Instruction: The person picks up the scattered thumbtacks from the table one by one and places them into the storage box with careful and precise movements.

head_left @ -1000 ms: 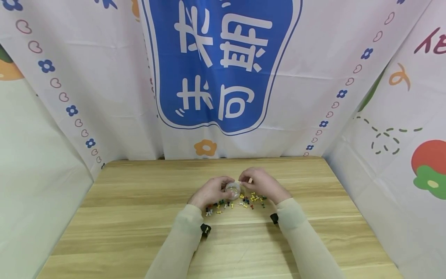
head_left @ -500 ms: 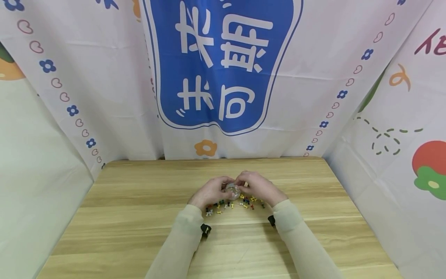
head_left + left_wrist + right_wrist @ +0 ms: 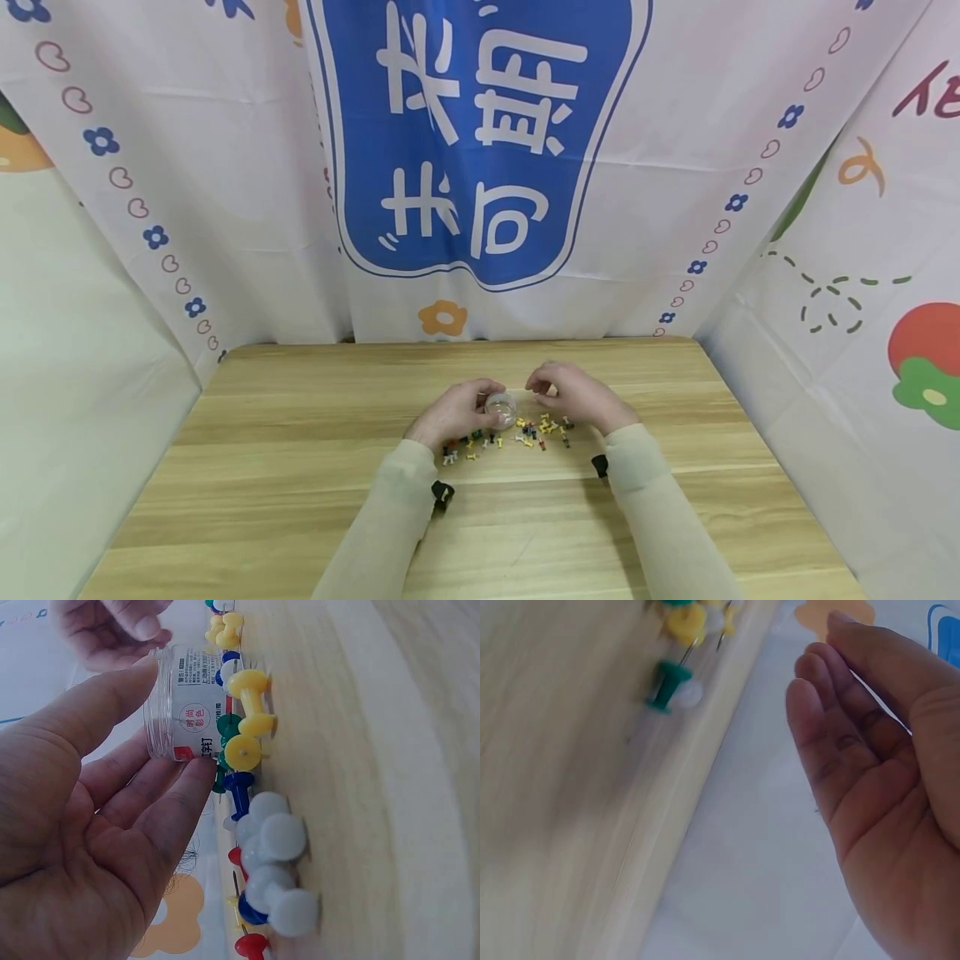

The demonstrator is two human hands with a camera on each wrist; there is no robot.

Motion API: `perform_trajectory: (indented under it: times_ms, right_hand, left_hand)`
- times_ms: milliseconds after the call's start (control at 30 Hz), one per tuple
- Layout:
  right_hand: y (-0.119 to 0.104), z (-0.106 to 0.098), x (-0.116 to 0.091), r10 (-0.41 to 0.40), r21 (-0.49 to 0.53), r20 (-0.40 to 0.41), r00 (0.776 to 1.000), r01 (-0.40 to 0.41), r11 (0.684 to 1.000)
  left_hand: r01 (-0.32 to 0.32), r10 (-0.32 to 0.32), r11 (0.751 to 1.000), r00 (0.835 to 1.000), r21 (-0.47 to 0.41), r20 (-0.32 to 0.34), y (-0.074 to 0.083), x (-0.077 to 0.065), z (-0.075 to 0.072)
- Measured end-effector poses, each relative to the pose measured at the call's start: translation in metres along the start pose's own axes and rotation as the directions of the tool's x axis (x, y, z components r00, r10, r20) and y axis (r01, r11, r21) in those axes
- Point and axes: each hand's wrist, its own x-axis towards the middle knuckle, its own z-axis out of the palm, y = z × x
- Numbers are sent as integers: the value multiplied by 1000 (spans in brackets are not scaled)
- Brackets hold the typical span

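My left hand holds a small clear jar on the table, thumb on the near side and fingers around the far side. In the left wrist view the jar has a printed label, and push pins stand beside it, among them a yellow push pin and a white push pin. To the right of the jar, my right hand hovers above the table, apart from it. The right wrist view shows its fingers loosely bent with nothing visible between them. A green push pin lies nearby.
Loose yellow push pins lie in a mixed-colour group below the right hand. More push pins are scattered near the left wrist. The wooden table ends at a printed cloth behind.
My right hand moved left to the jar's opening, then drew back to the right, away from it. My left hand and the jar stayed in place.
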Motion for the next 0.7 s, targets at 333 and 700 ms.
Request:
perform_trajectory:
  times_ms: [333,700]
  right_hand:
    - [14,-2,-6,91,24,110,990,-94,995]
    - [14,0,-6,82,-2,148,986,-82,997]
  left_hand:
    - [14,-14,1000,1000,-12,9,-2,1,1]
    - [3,-3,1000,1000,-6,13,-2,2,0]
